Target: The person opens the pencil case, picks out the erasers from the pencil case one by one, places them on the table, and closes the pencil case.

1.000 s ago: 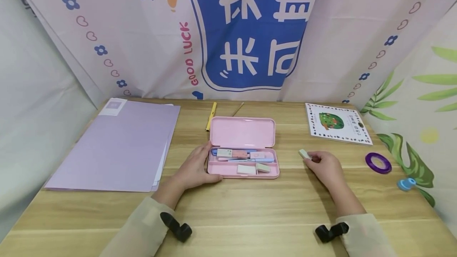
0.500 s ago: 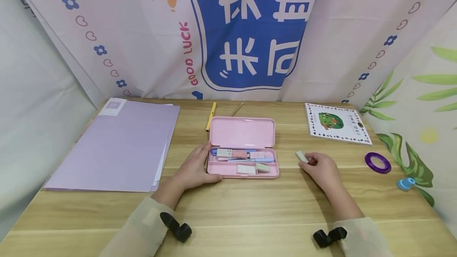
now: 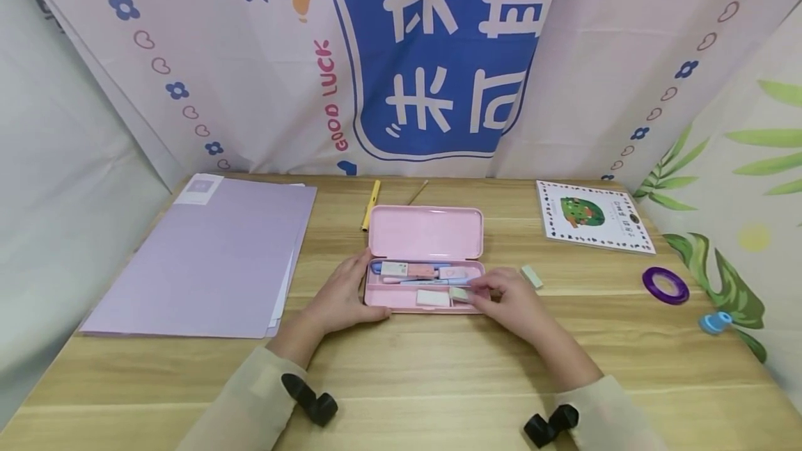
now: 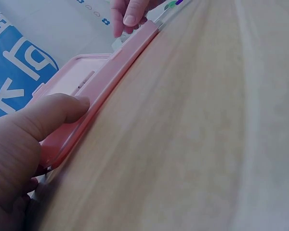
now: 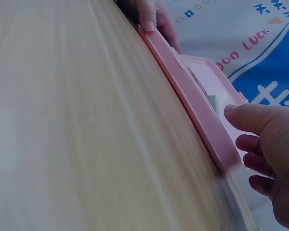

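Note:
An open pink pencil case [image 3: 426,232] lies mid-table with its lid tipped back. My left hand [image 3: 341,294] grips its left end, thumb [image 4: 70,108] on the front wall. Over the right end is my right hand [image 3: 510,301], its thumb and fingertips close to a pale green eraser [image 3: 459,294] in the front compartment. In the right wrist view a small gap shows between thumb and eraser [image 5: 213,102]. A white eraser [image 3: 432,298] lies beside it; several more erasers and blue pens [image 3: 441,282] fill the back compartment. Another green eraser [image 3: 531,276] rests on the table, right of the case.
A purple folder [image 3: 207,263] with papers lies left. Behind the case are a yellow pen [image 3: 371,206] and a thin pencil [image 3: 418,192]. To the right are a booklet [image 3: 595,217], a purple tape roll [image 3: 665,286] and a blue stopper-like object [image 3: 714,323]. A printed cloth [image 3: 276,89] hangs behind.
My right hand slid a green eraser slightly left on the table and let go of it, then moved left to the pencil case. The left hand stays in place.

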Demonstrator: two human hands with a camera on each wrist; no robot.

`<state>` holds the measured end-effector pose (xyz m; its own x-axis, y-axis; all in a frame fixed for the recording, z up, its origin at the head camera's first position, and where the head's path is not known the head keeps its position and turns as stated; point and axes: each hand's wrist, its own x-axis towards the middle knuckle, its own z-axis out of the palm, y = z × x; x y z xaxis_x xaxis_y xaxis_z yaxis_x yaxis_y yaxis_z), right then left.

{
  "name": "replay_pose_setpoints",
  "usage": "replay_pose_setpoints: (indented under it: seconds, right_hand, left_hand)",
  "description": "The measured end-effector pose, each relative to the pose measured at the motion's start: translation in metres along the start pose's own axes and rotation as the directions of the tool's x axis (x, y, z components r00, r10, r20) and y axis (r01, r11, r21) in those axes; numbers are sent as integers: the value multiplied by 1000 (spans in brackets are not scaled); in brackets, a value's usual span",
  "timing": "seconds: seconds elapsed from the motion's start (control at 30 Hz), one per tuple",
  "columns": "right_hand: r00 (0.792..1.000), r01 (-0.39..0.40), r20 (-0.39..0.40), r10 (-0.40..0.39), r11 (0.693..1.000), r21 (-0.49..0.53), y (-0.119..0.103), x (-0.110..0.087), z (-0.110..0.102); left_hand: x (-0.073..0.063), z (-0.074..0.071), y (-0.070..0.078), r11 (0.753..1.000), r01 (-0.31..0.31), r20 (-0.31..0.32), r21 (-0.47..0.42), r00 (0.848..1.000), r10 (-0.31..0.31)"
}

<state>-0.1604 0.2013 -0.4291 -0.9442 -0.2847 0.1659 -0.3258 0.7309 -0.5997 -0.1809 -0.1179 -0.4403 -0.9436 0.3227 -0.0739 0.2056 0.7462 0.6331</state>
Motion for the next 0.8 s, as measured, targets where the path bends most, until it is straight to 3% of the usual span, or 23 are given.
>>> replay_pose_setpoints:
  seconds: [0.23, 0.5, 0.7, 0.8]
  right_hand:
    - [997, 11, 73, -10, 1000, -13, -11, 8, 5]
    - [995, 22, 93, -19, 999, -30, -12, 12, 7]
    - [998, 53, 29, -53, 999, 13, -14, 13, 3]
    - [999, 28, -31, -28, 1000, 14, -11, 11, -6]
  left_hand:
    - [-1, -1, 0, 1000, -2, 0, 4, 1000, 2]
    - [0, 1, -1, 1000, -10, -5, 9, 1000, 10]
    - [0, 0, -1, 1000, -13, -4, 3, 1000, 13]
    - [-1, 0, -1, 1000, -12, -3, 6, 1000, 12]
